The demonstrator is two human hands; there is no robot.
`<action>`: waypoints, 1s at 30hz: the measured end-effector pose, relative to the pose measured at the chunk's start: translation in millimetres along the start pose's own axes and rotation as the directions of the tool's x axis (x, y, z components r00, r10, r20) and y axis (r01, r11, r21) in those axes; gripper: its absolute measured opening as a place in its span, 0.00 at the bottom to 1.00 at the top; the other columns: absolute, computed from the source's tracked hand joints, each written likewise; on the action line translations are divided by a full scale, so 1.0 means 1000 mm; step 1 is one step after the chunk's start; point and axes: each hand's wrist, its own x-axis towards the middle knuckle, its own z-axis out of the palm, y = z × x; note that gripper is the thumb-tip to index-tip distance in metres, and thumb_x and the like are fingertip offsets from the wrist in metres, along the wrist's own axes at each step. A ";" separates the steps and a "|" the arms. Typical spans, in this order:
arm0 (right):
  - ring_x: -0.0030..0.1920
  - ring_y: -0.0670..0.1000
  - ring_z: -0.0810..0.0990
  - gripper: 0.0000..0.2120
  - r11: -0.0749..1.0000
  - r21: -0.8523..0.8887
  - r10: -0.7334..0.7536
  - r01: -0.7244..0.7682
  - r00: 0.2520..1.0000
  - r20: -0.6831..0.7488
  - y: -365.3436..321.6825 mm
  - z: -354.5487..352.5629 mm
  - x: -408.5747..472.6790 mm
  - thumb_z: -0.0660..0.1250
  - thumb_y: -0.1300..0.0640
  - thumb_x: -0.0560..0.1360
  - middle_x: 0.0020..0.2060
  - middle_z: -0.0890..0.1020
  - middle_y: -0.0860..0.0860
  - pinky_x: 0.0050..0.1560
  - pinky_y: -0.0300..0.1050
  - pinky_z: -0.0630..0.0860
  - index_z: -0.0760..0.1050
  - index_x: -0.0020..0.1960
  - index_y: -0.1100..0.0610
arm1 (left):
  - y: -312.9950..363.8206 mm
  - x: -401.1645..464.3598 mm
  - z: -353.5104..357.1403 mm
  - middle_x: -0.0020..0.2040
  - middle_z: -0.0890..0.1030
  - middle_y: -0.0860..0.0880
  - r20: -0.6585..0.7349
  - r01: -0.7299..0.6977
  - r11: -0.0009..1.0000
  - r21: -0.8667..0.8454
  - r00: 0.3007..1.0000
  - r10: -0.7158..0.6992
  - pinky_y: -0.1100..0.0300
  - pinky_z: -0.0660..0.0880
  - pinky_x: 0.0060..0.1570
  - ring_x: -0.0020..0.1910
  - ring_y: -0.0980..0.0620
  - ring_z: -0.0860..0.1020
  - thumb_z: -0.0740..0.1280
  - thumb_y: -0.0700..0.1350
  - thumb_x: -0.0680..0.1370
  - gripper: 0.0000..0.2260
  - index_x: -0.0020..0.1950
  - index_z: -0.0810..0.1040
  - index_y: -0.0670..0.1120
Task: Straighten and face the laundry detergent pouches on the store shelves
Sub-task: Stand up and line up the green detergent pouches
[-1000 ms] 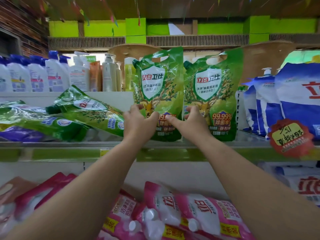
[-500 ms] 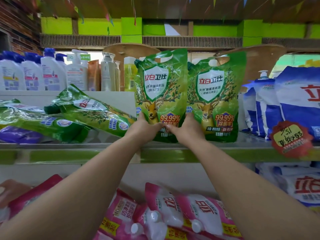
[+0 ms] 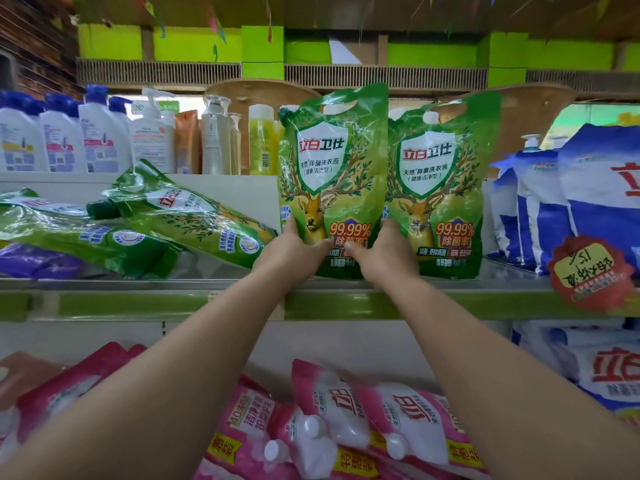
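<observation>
Green film is pinched low by both hands: left hand (image 3: 289, 252) and right hand (image 3: 381, 252) grip the left pouch (image 3: 332, 181), now risen upright at the shelf (image 3: 346, 301) front edge, touching its neighbour (image 3: 440, 188); toppled pouches (image 3: 180, 216) remain.

Both hands (image 3: 337, 252) on upright green pouch (image 3: 334, 174)

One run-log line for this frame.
left hand: grips upright green pouch | right hand: grips same pouch | neighbour pouch: upright
</observation>
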 end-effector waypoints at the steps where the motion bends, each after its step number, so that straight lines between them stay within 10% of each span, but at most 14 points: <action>1: 0.53 0.56 0.77 0.22 1.000 -0.001 0.003 -0.003 1.000 -0.001 0.000 0.000 0.001 0.69 0.48 0.74 0.55 0.77 0.53 0.44 0.46 0.69 0.63 0.60 0.56 | 0.000 0.000 0.000 0.73 0.69 0.46 0.003 -0.003 1.000 -0.004 1.000 0.003 0.51 0.71 0.58 0.67 0.43 0.71 0.63 0.64 0.75 0.39 0.79 0.48 0.53; 10: 0.58 0.57 0.75 0.31 0.999 0.040 -0.027 0.030 0.996 -0.082 0.005 0.001 0.000 0.72 0.47 0.72 0.61 0.75 0.55 0.47 0.44 0.68 0.63 0.68 0.58 | 0.001 -0.010 -0.014 0.70 0.69 0.44 -0.018 0.007 0.986 -0.165 1.000 -0.010 0.55 0.68 0.54 0.65 0.44 0.71 0.65 0.60 0.76 0.33 0.76 0.60 0.47; 18: 0.51 0.48 0.69 0.24 0.950 0.083 -0.231 0.302 0.855 -0.464 -0.014 0.009 -0.024 0.70 0.50 0.72 0.52 0.71 0.53 0.53 0.47 0.72 0.68 0.61 0.60 | -0.022 -0.016 -0.061 0.60 0.74 0.45 -0.123 0.077 0.886 -0.457 0.981 -0.149 0.54 0.71 0.50 0.52 0.47 0.74 0.66 0.55 0.76 0.24 0.67 0.69 0.43; 22: 0.42 0.51 0.74 0.17 0.889 0.199 -0.341 0.412 0.887 -0.310 -0.042 0.033 -0.041 0.70 0.52 0.72 0.42 0.70 0.48 0.43 0.48 0.77 0.69 0.56 0.57 | -0.039 -0.021 -0.080 0.48 0.73 0.48 -0.048 0.175 0.760 -0.626 0.964 -0.262 0.52 0.74 0.53 0.46 0.49 0.73 0.67 0.53 0.76 0.19 0.62 0.69 0.44; 30: 0.46 0.50 0.72 0.20 0.870 0.171 -0.467 0.463 0.884 -0.018 -0.079 0.073 -0.053 0.69 0.51 0.72 0.48 0.71 0.49 0.46 0.47 0.72 0.69 0.59 0.57 | -0.057 -0.022 -0.105 0.61 0.68 0.42 0.131 0.325 0.554 -0.767 0.923 -0.361 0.51 0.73 0.54 0.62 0.41 0.71 0.67 0.50 0.77 0.14 0.58 0.67 0.47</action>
